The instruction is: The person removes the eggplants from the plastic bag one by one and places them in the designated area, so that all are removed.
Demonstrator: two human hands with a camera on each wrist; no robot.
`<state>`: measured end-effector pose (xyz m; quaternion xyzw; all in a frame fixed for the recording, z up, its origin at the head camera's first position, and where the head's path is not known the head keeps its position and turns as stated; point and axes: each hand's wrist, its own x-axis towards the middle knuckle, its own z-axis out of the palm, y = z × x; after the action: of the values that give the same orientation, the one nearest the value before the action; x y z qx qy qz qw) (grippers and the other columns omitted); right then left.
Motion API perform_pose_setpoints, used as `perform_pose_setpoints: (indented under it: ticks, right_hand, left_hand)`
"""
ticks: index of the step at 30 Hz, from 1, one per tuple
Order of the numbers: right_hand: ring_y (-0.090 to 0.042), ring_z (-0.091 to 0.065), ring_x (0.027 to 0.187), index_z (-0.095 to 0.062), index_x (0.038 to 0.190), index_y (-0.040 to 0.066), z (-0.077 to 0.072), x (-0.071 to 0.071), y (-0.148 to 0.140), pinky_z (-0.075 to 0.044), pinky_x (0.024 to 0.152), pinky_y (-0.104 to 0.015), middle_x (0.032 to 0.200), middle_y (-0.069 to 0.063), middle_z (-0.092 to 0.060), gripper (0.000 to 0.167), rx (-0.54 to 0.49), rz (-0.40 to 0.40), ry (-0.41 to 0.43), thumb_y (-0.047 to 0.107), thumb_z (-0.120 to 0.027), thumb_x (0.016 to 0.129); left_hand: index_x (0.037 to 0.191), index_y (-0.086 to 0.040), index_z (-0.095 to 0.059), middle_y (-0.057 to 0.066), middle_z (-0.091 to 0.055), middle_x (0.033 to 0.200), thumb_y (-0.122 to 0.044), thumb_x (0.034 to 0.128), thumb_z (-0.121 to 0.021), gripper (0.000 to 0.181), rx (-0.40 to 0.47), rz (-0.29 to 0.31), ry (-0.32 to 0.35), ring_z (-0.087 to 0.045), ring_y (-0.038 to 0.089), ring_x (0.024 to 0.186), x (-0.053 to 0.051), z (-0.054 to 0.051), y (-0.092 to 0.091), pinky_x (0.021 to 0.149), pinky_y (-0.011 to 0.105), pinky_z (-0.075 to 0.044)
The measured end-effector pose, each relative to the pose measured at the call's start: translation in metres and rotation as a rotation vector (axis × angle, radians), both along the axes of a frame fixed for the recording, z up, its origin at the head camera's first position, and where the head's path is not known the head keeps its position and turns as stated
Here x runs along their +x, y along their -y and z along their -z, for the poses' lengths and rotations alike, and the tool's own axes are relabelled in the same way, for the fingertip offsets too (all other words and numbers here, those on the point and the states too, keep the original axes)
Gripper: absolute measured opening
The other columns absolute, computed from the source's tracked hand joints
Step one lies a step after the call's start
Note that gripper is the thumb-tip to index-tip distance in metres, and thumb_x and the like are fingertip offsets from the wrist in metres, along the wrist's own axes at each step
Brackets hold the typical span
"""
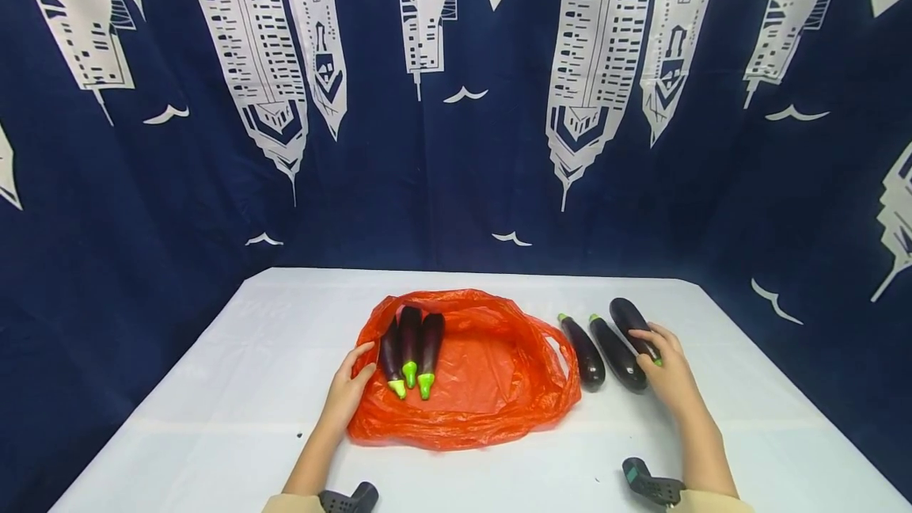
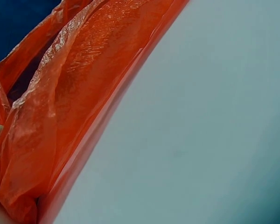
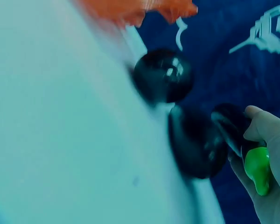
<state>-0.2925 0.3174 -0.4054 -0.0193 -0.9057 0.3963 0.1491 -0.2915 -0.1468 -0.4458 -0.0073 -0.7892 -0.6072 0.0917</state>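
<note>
At the worktop's [image 1: 541, 477] right, the right grip [image 1: 668, 370] pinches an eggplant [image 1: 628, 317] near its stem [image 3: 258, 170], long axis slanting away leftward; two more eggplants [image 1: 617, 355] separate it from the bag [image 1: 473, 432], whose left rim [image 1: 376, 321] the left grip [image 1: 349, 386] holds.

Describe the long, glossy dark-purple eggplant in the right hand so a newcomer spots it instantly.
On the white table, find the crinkled red-orange plastic bag. To its right, take the rightmost eggplant, gripped by the bare right hand. Its green stem points toward the person; those of its two eggplant neighbours point away.
</note>
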Motion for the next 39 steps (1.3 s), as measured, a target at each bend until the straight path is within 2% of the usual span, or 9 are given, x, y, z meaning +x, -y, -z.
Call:
perform_pose_setpoints:
  ticks: [5, 10, 18, 27, 34, 39]
  right_hand:
    - [-0.051, -0.011, 0.133, -0.042, 0.131, 0.001, 0.014, 0.001, -0.008, -0.013, 0.101, -0.068, 0.147, -0.025, -0.015, 0.042, -0.006, 0.037, 0.037, 0.005, -0.04, 0.089]
    - [-0.05, -0.009, 0.134, -0.04, 0.133, 0.002, 0.022, 0.0, -0.01, -0.013, 0.101, -0.069, 0.148, -0.025, -0.013, 0.043, -0.024, 0.053, 0.045, 0.007, -0.036, 0.09]
    - [-0.05, -0.007, 0.134, -0.037, 0.136, 0.002, 0.029, 0.002, -0.011, -0.01, 0.101, -0.069, 0.149, -0.025, -0.012, 0.044, -0.053, 0.021, 0.076, 0.014, -0.023, 0.095]
    - [-0.046, -0.004, 0.136, -0.029, 0.139, 0.004, 0.034, 0.001, -0.008, -0.009, 0.102, -0.068, 0.151, -0.021, -0.004, 0.048, -0.072, 0.011, 0.137, 0.025, -0.02, 0.098]
    - [-0.049, -0.014, 0.133, -0.028, 0.139, 0.001, 0.03, 0.002, -0.006, -0.015, 0.104, -0.064, 0.149, -0.026, -0.008, 0.055, -0.048, 0.023, 0.086, 0.037, -0.026, 0.098]
    - [-0.05, -0.017, 0.132, -0.028, 0.14, 0.001, 0.017, 0.003, -0.005, -0.018, 0.105, -0.061, 0.148, -0.026, -0.012, 0.053, -0.057, 0.04, 0.016, 0.032, -0.033, 0.097]
  left_hand:
    - [0.132, -0.008, -0.042, 0.02, -0.035, 0.141, -0.014, 0.0925, -0.047, 0.041, -0.002, -0.002, 0.01, -0.03, 0.037, 0.13, 0.001, 0.0, -0.001, 0.107, 0.058, -0.021]
    - [0.132, -0.007, -0.042, 0.021, -0.035, 0.141, -0.014, 0.0925, -0.047, 0.04, -0.001, 0.0, 0.009, -0.031, 0.038, 0.13, 0.002, 0.0, -0.001, 0.107, 0.058, -0.021]
    - [0.132, -0.006, -0.043, 0.022, -0.036, 0.141, -0.013, 0.092, -0.047, 0.04, -0.008, -0.001, 0.004, -0.031, 0.038, 0.129, 0.002, 0.0, 0.0, 0.107, 0.058, -0.021]
    - [0.132, -0.007, -0.042, 0.02, -0.036, 0.141, -0.014, 0.0926, -0.047, 0.041, -0.001, 0.0, 0.003, -0.029, 0.038, 0.131, 0.002, 0.0, 0.002, 0.108, 0.058, -0.02]
    - [0.132, -0.008, -0.043, 0.02, -0.036, 0.141, -0.014, 0.0925, -0.047, 0.04, 0.003, -0.002, 0.006, -0.031, 0.037, 0.13, 0.002, -0.001, 0.002, 0.107, 0.058, -0.021]
    - [0.132, -0.007, -0.043, 0.02, -0.037, 0.141, -0.015, 0.0925, -0.048, 0.04, 0.001, 0.006, -0.002, -0.03, 0.037, 0.13, 0.001, -0.001, 0.001, 0.108, 0.057, -0.021]
